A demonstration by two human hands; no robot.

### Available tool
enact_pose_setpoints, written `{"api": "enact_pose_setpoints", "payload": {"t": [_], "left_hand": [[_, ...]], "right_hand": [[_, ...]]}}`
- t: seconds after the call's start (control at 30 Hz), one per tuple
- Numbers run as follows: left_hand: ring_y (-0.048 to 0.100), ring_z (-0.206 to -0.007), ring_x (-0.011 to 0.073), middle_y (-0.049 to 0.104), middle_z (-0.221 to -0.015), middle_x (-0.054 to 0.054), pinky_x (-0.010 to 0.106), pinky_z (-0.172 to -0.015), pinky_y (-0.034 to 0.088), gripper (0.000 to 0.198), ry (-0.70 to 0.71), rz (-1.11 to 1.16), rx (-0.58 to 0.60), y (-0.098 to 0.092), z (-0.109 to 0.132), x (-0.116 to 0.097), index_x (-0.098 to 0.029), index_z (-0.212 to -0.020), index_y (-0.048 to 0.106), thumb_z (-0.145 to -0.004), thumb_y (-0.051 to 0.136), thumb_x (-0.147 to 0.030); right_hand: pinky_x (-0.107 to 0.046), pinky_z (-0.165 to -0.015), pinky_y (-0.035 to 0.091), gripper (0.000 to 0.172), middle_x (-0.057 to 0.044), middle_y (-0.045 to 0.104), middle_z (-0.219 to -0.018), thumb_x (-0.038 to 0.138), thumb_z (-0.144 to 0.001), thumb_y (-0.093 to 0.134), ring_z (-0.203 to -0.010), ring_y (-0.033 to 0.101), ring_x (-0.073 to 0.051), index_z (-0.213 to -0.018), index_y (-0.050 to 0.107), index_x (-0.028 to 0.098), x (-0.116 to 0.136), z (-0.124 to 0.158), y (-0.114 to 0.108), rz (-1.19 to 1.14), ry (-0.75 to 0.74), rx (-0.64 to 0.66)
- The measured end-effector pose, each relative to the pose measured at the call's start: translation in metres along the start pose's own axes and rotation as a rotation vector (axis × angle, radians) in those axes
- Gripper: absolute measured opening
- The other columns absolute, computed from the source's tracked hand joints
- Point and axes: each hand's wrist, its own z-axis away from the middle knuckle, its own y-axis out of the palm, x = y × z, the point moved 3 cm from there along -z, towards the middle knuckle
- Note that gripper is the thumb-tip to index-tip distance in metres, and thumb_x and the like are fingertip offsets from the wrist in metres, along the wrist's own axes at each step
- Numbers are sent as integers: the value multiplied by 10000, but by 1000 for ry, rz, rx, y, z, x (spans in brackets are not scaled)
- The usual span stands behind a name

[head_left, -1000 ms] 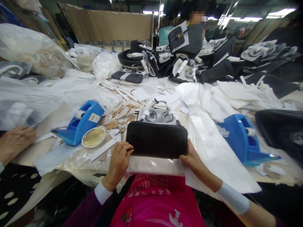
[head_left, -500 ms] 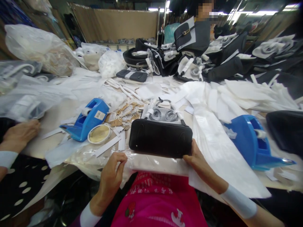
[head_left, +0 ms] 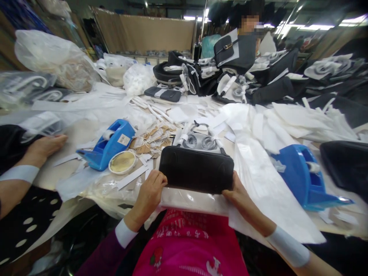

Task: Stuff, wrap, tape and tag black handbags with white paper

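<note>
A black handbag (head_left: 197, 170) lies in front of me at the table's near edge, its smooth base side towards me. Wrapped straps and clear-wrapped coils (head_left: 201, 142) show behind it. My right hand (head_left: 240, 193) grips its lower right corner, thumb in front. My left hand (head_left: 151, 191) is closed in a pinch right by the lower left corner; whatever is between the fingertips is hidden. Under the bag, glossy clear plastic (head_left: 192, 197) covers the table edge. Just left of the bag are a round tub of yellowish paste (head_left: 122, 161) and white paper strips (head_left: 133, 176).
Blue tape dispensers stand left (head_left: 109, 143) and right (head_left: 306, 176). Tags with strings (head_left: 152, 140) lie beyond the tub. White sheets (head_left: 264, 184) spread on the right. Several black bags (head_left: 198, 73) are piled at the back. A co-worker's hand (head_left: 48, 147) touches a plastic-wrapped bag at left.
My left hand has moved right and up to the bag's lower left corner. My right hand keeps its grip. The co-worker's hand at left has moved right.
</note>
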Motion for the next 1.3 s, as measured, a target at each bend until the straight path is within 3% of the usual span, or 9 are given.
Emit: {"api": "enact_pose_setpoints", "payload": {"t": [0.1, 0.33, 0.5, 0.67, 0.87, 1.0, 1.1, 1.2, 1.3], "left_hand": [[523, -875, 181, 543, -875, 45, 319, -778, 443, 142, -103, 208, 9, -11, 19, -2, -175, -811, 513, -908, 453, -90], [553, -672, 108, 586, -764, -36, 227, -632, 461, 224, -740, 902, -316, -52, 61, 7, -213, -887, 477, -802, 683, -190], [496, -568, 97, 533, -678, -50, 204, -512, 400, 279, -999, 704, -275, -68, 136, 31, -203, -894, 492, -773, 698, -348], [370, -457, 77, 432, -547, -71, 189, -442, 236, 364, -1253, 453, -135, -58, 220, 75, -183, -808, 515, -730, 619, -523], [327, -383, 104, 334, -395, -62, 229, -432, 219, 512, -1354, 309, 45, -43, 267, 114, -157, -642, 592, -661, 535, -665], [462, -473, 157, 501, -469, 7, 250, -474, 284, 382, -1272, 164, 169, -52, 265, 114, -182, -518, 576, -599, 616, -553], [469, -458, 178, 494, -443, 12, 281, -483, 315, 370, -1085, 154, 258, -43, 235, 94, -208, -462, 535, -657, 617, -511], [658, -764, 215, 705, -828, 11, 297, -690, 491, 203, -421, 163, 164, -21, 171, 45, -262, -861, 689, -833, 547, -404], [639, -947, 180, 685, -1011, 32, 261, -851, 488, 230, 86, 123, 65, 8, 99, -22, -239, -1113, 618, -919, 500, -206]], "right_hand": [[-340, -760, 434, 603, -9, 556, -960, 147, -572, 535, -873, 522, -213, -1160, 422, 217, 0, 0, 0, 3, 8, 8], [-394, -867, 440, 683, -44, 568, -1111, 140, -578, 546, -1027, 540, -258, -1241, 419, 239, -7, 1, -1, -27, 31, 18], [-388, -834, 471, 689, -44, 588, -1144, 162, -593, 599, -1040, 568, -274, -1252, 420, 254, -13, 1, -1, -47, 81, 46], [-403, -820, 486, 703, -40, 600, -1138, 190, -573, 634, -1035, 574, -294, -1241, 435, 285, -13, 3, -2, -48, 105, 14], [-481, -893, 470, 712, -50, 607, -1100, 189, -536, 671, -1077, 552, -345, -1205, 453, 300, -19, -1, -3, -70, 111, 18], [-474, -959, 436, 733, -47, 605, -1117, 139, -550, 616, -1074, 559, -311, -1249, 450, 283, -13, 2, -1, -64, 81, -9], [-441, -1016, 400, 767, -46, 568, -1214, 107, -554, 546, -1128, 528, -271, -1296, 421, 256, -3, 6, 1, -90, 2, 18], [-411, -983, 426, 709, -38, 585, -1144, 90, -552, 502, -1062, 535, -245, -1244, 458, 237, 1, 4, 1, -83, -61, 35], [-389, -972, 434, 698, -23, 586, -1134, 76, -552, 487, -1043, 539, -229, -1229, 465, 243, 1, 1, -1, -124, -108, 39]]}}
